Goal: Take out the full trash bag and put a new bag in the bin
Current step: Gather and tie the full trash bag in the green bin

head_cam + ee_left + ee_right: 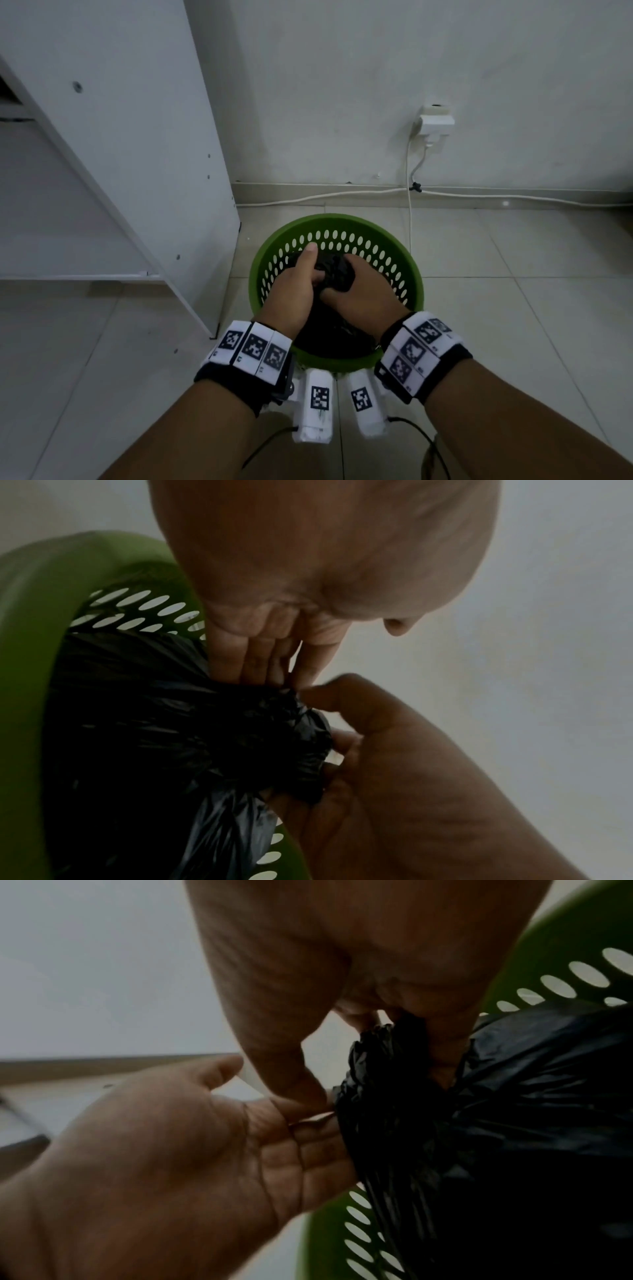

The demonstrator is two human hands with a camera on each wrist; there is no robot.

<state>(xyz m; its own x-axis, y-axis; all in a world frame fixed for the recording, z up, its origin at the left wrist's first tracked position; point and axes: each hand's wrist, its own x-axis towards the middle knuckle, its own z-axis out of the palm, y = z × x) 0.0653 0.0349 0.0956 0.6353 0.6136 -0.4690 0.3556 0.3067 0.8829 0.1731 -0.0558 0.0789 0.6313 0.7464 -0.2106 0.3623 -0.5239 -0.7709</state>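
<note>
A round green perforated bin (407, 270) stands on the tiled floor, with a black trash bag (325, 329) inside it. Both hands meet over the bin at the bag's gathered top (334, 274). My left hand (294, 291) wraps its fingers round the bunched plastic, thumb sticking up. My right hand (359, 298) pinches the same bunch from the other side. In the left wrist view my left hand's fingers (260, 664) run down into the trash bag (164, 723), with the right hand (394, 764) opposite. In the right wrist view my right hand (342, 974) grips the crumpled neck (394, 1083), beside the left hand (178, 1150).
A white cabinet side panel (137, 137) stands close on the bin's left. Behind the bin, on the wall, is a socket with a plug (435, 123), and white cables (409, 205) run down it and along the skirting. Pale tiled floor (513, 308) lies to the right.
</note>
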